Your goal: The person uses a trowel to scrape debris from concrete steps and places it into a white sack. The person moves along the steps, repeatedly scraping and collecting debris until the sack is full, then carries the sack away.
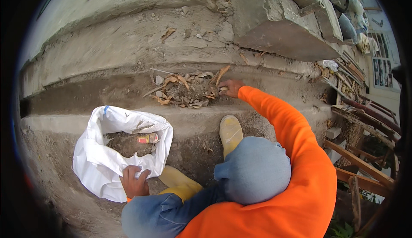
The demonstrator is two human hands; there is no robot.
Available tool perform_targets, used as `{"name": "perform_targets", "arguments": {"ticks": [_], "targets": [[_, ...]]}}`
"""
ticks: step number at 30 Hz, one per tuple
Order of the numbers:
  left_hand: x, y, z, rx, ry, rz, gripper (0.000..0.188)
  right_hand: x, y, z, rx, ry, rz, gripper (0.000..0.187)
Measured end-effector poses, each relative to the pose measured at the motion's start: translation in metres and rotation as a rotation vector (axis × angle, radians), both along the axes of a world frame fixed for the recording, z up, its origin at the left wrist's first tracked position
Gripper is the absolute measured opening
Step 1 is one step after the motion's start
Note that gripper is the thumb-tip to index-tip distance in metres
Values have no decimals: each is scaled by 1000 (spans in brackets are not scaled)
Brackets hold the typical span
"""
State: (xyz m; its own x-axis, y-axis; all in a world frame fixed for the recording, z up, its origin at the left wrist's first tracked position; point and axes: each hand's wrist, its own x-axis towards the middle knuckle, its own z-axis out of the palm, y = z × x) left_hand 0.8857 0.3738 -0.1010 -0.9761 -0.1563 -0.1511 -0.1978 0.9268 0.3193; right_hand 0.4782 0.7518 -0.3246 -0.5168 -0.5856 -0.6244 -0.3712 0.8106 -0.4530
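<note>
Where R fingers (222, 89) reach, debris (192, 90) (w/ leaves (222, 73)) lies just L.

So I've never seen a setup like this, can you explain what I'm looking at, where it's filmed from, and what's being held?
There's no machine here, just one person's two bare hands. The single picture comes from a camera worn on the head, looking down; its fisheye lens bends straight edges near the rim. The left hand grips the near edge of an open white sack, with dark soil and a red-and-yellow wrapper inside. The right hand reaches to a pile of dry leaves and rubble in a concrete channel; whether it holds anything is hard to tell.
</note>
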Motion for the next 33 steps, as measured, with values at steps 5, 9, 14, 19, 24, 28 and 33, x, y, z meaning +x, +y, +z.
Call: {"name": "perform_targets", "arguments": {"ticks": [5,9,14,19,24,28,33], "targets": [[1,-5,-4,-8,98,-78,31,15,-26,70,17,57,-4,47],[7,-6,-5,-15,159,-98,30,36,-67,140,51,91,53,49],[14,-9,-6,-27,170,-110,26,96,-148,245,-30,149,259,38],[9,-8,-5,-47,190,-89,20,167,-213,253,-292,428,712,32],[10,-7,-2,11,189,-29,33,106,-133,177,-310,429,318,32],[12,-7,-7,44,185,-17,34,35,-44,92,-87,578,108,39],[10,-2,-7,11,91,33,30,13,-38,-9,77,493,155,40]]}}
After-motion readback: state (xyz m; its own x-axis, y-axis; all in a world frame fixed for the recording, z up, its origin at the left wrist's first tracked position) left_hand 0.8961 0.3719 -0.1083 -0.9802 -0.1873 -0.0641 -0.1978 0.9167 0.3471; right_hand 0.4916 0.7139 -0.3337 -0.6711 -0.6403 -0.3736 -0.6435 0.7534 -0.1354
